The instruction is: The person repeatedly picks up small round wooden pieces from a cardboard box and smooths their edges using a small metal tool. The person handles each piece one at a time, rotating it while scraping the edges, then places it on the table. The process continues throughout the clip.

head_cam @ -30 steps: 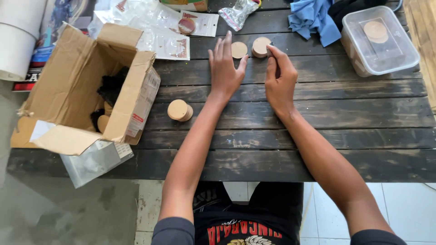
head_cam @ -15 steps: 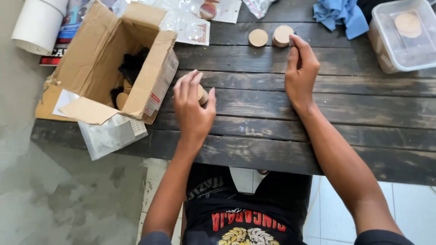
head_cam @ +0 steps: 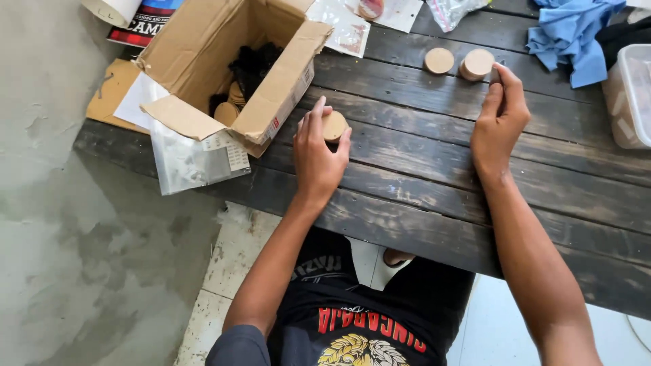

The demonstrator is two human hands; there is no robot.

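**A:** Head view: a dark, weathered plank table (head_cam: 434, 176) stands over a grey concrete floor and pale tiles, seen from above the seated person. What are the hands doing?

**B:** The left hand (head_cam: 319, 159) lies near the table's left-centre, fingers curled around a round wooden disc (head_cam: 334, 125), which it grips at the edge, thumb on the right side. The disc sits on the planks just right of an open cardboard box (head_cam: 224, 61).

**A:** And the right?

**B:** The right hand (head_cam: 500, 122) rests farther right, its fingertips reaching up beside a thicker wooden puck (head_cam: 477, 64) at the far side of the table. Whether it actually pinches something I cannot tell (a small dark bit shows at the fingertips, too small to make out). A flatter second disc (head_cam: 439, 60) lies just left of the puck, apart from the hand.

**A:** What surrounds them?

**B:** The box holds more tan discs and something black. A clear plastic bag (head_cam: 193, 159) hangs off the near-left table edge below it. A blue cloth (head_cam: 566, 37) lies far right, with a translucent plastic tub (head_cam: 630, 95) at the right border.
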